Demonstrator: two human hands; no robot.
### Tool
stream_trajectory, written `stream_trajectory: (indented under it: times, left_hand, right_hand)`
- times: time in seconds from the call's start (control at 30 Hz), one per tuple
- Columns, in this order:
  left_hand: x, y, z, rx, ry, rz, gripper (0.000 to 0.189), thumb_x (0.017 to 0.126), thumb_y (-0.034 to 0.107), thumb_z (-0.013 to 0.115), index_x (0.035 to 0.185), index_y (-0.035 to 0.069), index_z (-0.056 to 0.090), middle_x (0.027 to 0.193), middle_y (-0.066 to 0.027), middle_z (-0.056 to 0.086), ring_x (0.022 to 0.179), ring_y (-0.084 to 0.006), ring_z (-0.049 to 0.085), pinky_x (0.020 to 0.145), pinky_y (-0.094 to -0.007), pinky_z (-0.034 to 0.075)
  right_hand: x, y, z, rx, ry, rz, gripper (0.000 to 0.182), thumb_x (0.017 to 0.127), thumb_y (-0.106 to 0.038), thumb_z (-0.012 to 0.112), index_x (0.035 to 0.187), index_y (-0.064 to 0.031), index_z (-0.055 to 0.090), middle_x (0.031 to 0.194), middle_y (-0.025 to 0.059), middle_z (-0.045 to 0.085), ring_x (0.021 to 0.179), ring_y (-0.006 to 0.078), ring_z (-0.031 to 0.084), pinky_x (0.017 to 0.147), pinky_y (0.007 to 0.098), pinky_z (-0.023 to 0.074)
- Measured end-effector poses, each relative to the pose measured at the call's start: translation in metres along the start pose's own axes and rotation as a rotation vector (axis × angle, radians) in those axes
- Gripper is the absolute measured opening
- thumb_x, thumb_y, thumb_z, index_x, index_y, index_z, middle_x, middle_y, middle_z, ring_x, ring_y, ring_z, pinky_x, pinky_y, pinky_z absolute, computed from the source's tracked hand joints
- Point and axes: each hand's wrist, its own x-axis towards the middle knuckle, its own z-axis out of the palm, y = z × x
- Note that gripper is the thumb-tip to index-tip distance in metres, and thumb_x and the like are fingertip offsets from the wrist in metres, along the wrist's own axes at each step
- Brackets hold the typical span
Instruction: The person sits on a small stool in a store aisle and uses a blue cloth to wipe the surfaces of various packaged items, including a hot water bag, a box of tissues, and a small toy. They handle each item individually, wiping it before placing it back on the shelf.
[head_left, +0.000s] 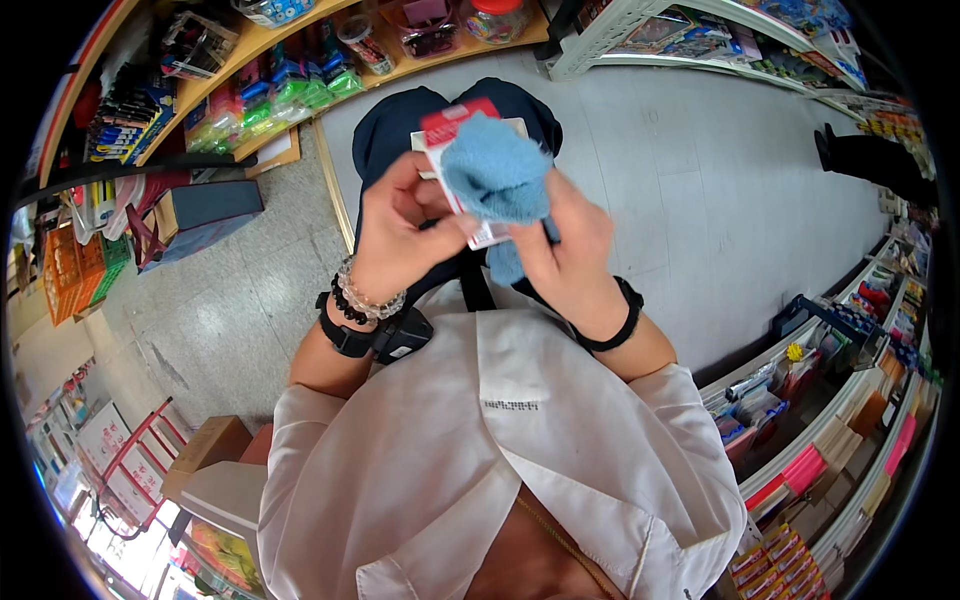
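A light blue fuzzy cloth (495, 169) is bunched up in front of my knees, its loose end hanging below my right hand (574, 244). That hand grips the cloth between thumb and fingers. Behind the cloth is a flat red-and-white package (448, 131) bearing writing, partly covered by it. My left hand (412, 229) pinches the package along its left and lower edge, thumb in front. The right fingertips are hidden behind the cloth. Both things are held above my dark trousers (397, 120).
Wooden shelves (214, 56) with stationery and jars stand ahead on the left. A blue fabric box (206, 217) sits on the tiled floor. White metal racks of goods (817, 427) line the right. Another person's dark-clad leg (874, 159) is at the far right.
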Motion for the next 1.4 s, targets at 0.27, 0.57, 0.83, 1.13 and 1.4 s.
stream_trajectory:
  times: [0.27,0.57,0.83,1.13,1.4]
  left_hand:
    - [0.006,0.005,0.008,0.815,0.148,0.199,0.051,0.062,0.017,0.079,0.105,0.0,0.055,0.08,-0.0079,0.065,0.072,-0.0136,0.064,0.065,-0.0246,0.05]
    - [0.013,-0.006,-0.012,0.375,0.319,0.079,0.047,0.069,0.003,0.071,0.108,-0.003,0.045,0.096,-0.0126,0.065,0.091,-0.022,0.064,0.084,-0.033,0.05]
    - [0.038,-0.026,-0.005,0.898,0.061,0.165,0.045,0.067,0.008,0.067,0.108,0.002,0.05,0.091,-0.0139,0.063,0.083,-0.0219,0.065,0.073,-0.0311,0.051]
    - [0.051,-0.064,-0.005,0.954,-0.015,0.108,0.043,0.071,0.005,0.065,0.11,0.002,0.049,0.089,-0.0198,0.064,0.082,-0.0313,0.065,0.071,-0.0375,0.053]
    - [0.054,-0.076,-0.007,0.944,0.039,0.157,0.04,0.073,0.004,0.064,0.112,0.002,0.055,0.085,-0.0197,0.065,0.081,-0.0317,0.065,0.071,-0.0369,0.053]
  right_hand:
    - [-0.001,0.007,-0.006,-0.081,0.072,0.052,0.041,0.07,-0.009,0.065,0.111,-0.0093,0.062,0.119,0.0176,0.056,0.085,0.0271,0.065,0.066,0.0307,0.0518]
    - [-0.007,0.042,-0.035,-0.12,0.209,0.113,0.015,0.079,-0.014,0.061,0.089,-0.004,0.063,0.082,0.0135,0.065,0.062,0.0232,0.062,0.054,0.0307,0.0473]
    - [-0.014,0.066,-0.014,-0.283,-0.138,0.5,0.052,0.082,-0.045,0.058,0.115,-0.0051,0.058,0.061,0.018,0.059,0.062,0.0355,0.061,0.058,0.0402,0.0465]
    - [-0.009,0.069,-0.006,-0.232,-0.18,0.474,0.04,0.076,-0.031,0.057,0.102,-0.0008,0.064,0.061,0.0188,0.059,0.06,0.036,0.06,0.058,0.042,0.0474]
    - [-0.006,0.069,-0.008,-0.245,-0.188,0.495,0.04,0.077,-0.029,0.056,0.103,0.0008,0.064,0.061,0.0193,0.058,0.059,0.0362,0.059,0.058,0.042,0.0477]
